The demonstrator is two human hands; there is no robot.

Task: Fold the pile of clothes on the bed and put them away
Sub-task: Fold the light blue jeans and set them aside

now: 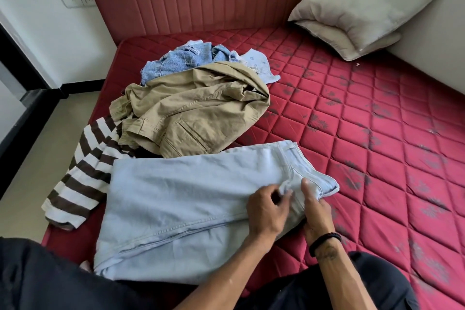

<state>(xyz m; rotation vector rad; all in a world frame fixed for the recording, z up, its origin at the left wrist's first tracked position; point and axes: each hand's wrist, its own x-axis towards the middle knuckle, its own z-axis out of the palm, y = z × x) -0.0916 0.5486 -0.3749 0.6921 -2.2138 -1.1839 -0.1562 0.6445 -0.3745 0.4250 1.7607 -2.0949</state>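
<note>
Both the left hand (266, 209) and right hand (315, 206) pinch the pale jeans (181, 199), lengthwise left-right.

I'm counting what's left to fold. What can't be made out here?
- Head view: blue garments at the back, half buried by the khaki jacket; count unclear.
- Striped top: partly under the jacket and light jeans.
- Jeans' near end: hidden by the person's lap.
</note>
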